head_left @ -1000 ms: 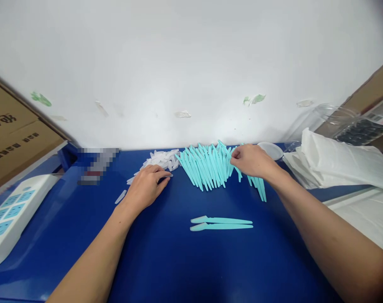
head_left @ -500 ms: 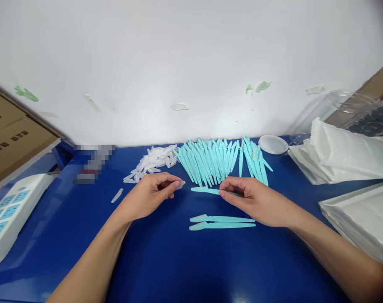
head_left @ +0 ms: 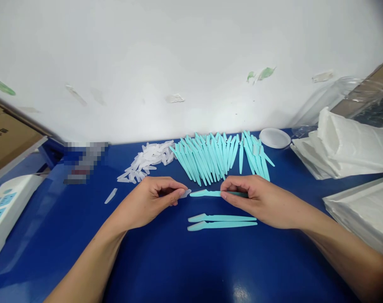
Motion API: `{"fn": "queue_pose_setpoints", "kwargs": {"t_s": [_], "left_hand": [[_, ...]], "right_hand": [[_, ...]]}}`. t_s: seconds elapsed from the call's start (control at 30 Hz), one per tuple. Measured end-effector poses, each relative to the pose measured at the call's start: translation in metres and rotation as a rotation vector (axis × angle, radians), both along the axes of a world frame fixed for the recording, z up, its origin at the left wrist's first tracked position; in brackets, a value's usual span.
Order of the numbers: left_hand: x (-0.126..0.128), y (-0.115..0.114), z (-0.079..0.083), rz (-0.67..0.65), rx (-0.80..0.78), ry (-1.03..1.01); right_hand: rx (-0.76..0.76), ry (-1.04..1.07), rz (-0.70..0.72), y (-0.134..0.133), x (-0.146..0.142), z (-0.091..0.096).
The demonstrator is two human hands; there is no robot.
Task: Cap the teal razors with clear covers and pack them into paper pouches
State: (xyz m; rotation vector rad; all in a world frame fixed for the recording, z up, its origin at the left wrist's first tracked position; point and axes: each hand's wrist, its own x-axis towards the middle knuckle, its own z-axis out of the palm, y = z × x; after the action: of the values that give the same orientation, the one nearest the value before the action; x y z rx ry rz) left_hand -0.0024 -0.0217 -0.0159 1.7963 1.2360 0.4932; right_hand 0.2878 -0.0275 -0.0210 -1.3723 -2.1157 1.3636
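Note:
My right hand [head_left: 257, 200] pinches a teal plastic tool [head_left: 207, 193] by its handle, its blade end pointing left. My left hand [head_left: 149, 201] pinches a small clear cap [head_left: 185, 193] right at that blade tip. Two more teal tools [head_left: 221, 221] lie side by side on the blue table [head_left: 179, 261] just below the hands. Behind them a fanned row of several teal tools [head_left: 218, 155] lies near the wall. A heap of clear caps [head_left: 147, 161] sits to its left.
One stray clear cap [head_left: 110, 195] lies left of my left hand. A white round lid [head_left: 275, 137] rests beyond the teal row. Folded white bags [head_left: 346, 147] and a stack of sheets [head_left: 365, 212] fill the right side. A white device [head_left: 3, 210] and cardboard boxes [head_left: 8, 139] stand left.
My right hand took a teal tool out of the row and drew it toward me. My left hand lifted a clear cap from the heap and brought it to the tool's tip.

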Motion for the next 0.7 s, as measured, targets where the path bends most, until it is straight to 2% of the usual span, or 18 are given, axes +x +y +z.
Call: {"fn": "queue_pose_setpoints", "kwargs": {"t_s": [0.2, 0.33, 0.47, 0.63, 0.7], "left_hand": [[0.019, -0.007, -0.002, -0.060, 0.027, 0.001], [0.031, -0.011, -0.009, -0.055, 0.089, 0.030], [0.031, -0.012, -0.015, -0.128, 0.238, 0.125], [0.029, -0.015, -0.016, -0.236, 0.340, 0.189], [0.029, -0.017, -0.014, -0.267, 0.339, 0.198]], "right_hand": [[0.018, -0.002, 0.049, -0.003, -0.005, 0.003], [0.139, -0.049, 0.052, -0.005, -0.009, 0.001], [0.267, -0.153, 0.095, -0.006, -0.009, -0.004], [0.260, -0.222, 0.064, -0.008, -0.007, -0.004], [0.261, -0.206, 0.106, -0.009, -0.006, -0.002]]}}
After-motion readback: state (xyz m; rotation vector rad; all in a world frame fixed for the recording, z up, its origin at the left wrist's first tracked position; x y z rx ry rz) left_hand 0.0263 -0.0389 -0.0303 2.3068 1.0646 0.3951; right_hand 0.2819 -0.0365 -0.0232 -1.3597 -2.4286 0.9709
